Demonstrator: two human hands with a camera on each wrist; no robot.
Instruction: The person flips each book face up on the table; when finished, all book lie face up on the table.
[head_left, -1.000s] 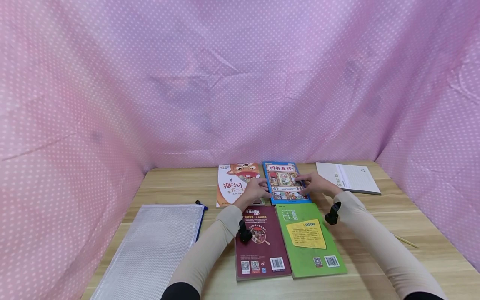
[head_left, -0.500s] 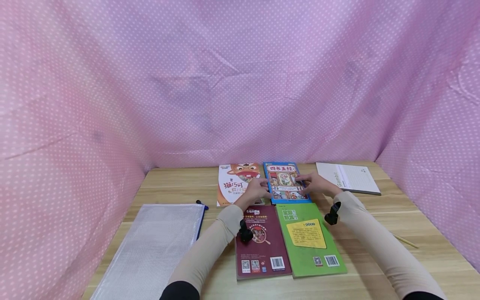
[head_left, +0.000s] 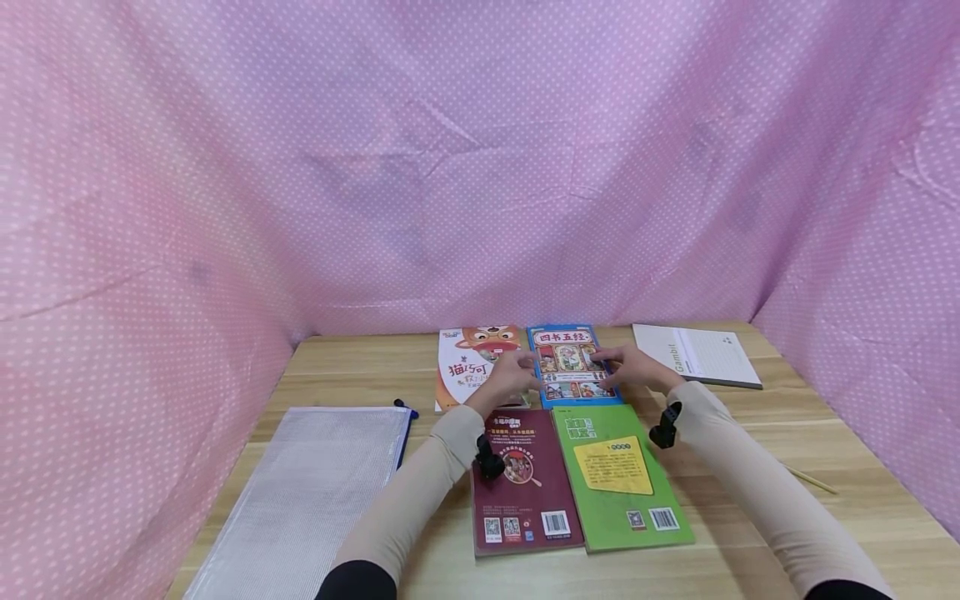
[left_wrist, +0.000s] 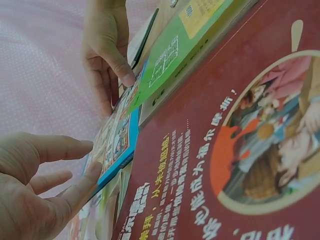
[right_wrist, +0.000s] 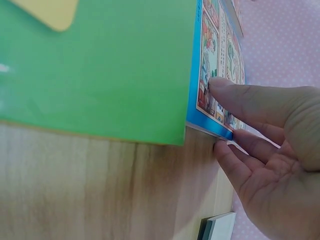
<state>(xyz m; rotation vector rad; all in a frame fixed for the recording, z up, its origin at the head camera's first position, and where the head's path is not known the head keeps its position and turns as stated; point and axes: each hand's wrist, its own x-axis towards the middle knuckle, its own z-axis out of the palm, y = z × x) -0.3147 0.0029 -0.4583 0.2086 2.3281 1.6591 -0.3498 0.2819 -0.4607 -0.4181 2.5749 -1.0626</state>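
Note:
A blue-bordered comic-style book (head_left: 568, 358) lies in the back row, between my two hands. My left hand (head_left: 508, 379) reaches over the white and orange picture book (head_left: 461, 367); in the left wrist view its loosely extended fingertips (left_wrist: 90, 172) are right at the blue book's left edge. On the opposite side, my right hand (head_left: 633, 368) holds the blue book's edge, thumb (right_wrist: 235, 92) on the cover and fingers along the side. Directly in front lie a maroon book (head_left: 525, 492) and a green book (head_left: 622, 475), side by side, back covers up.
A white notebook (head_left: 701, 357) sits at the back right. A mesh zip pouch (head_left: 292, 492) with a blue zipper lies at the left. Beside the right forearm is a thin wooden stick (head_left: 813, 481). Pink dotted cloth (head_left: 480, 167) hangs around the wooden table (head_left: 345, 367).
My left hand shifts very slightly upward beside the blue book. The right hand stays in place, and the books look the same.

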